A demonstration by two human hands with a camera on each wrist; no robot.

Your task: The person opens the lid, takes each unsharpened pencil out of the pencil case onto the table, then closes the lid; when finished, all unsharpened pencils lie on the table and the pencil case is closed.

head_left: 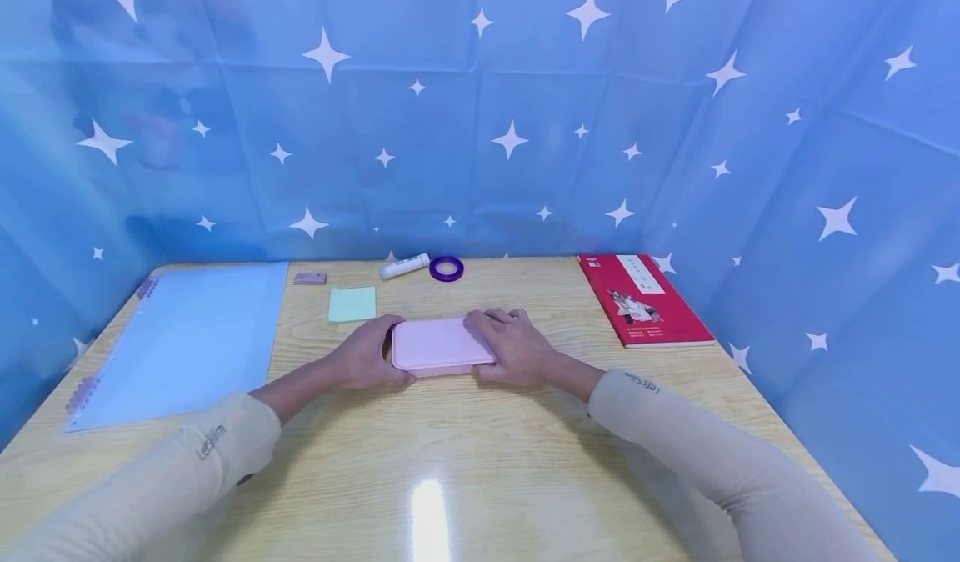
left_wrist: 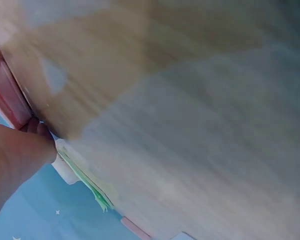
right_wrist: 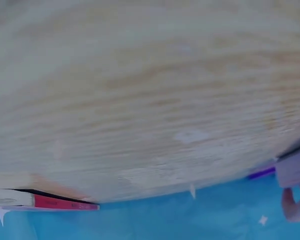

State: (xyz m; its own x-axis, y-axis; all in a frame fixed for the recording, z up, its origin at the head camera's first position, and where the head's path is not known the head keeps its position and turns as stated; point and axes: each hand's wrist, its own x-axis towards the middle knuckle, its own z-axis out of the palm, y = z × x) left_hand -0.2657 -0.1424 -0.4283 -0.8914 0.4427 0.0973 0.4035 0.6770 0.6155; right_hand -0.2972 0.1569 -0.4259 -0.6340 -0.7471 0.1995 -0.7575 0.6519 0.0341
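I see the pink case (head_left: 438, 345) lying flat near the middle of the desk (head_left: 480, 462). My left hand (head_left: 367, 353) holds its left end in a curled grip, and my right hand (head_left: 513, 347) curls over its right end, gripping too. Beyond lie a green sticky pad (head_left: 352, 303), a glue stick (head_left: 403, 266) and a purple tape ring (head_left: 446, 268).

Head view: high, looking forward and down across the table (head_left: 480, 479). Left wrist view: close, skimming the table (left_wrist: 190, 125), tilted. Right wrist view: close, likewise. All share the tabletop; head and right wrist share the book (head_left: 643, 299) (right_wrist: 65, 202).
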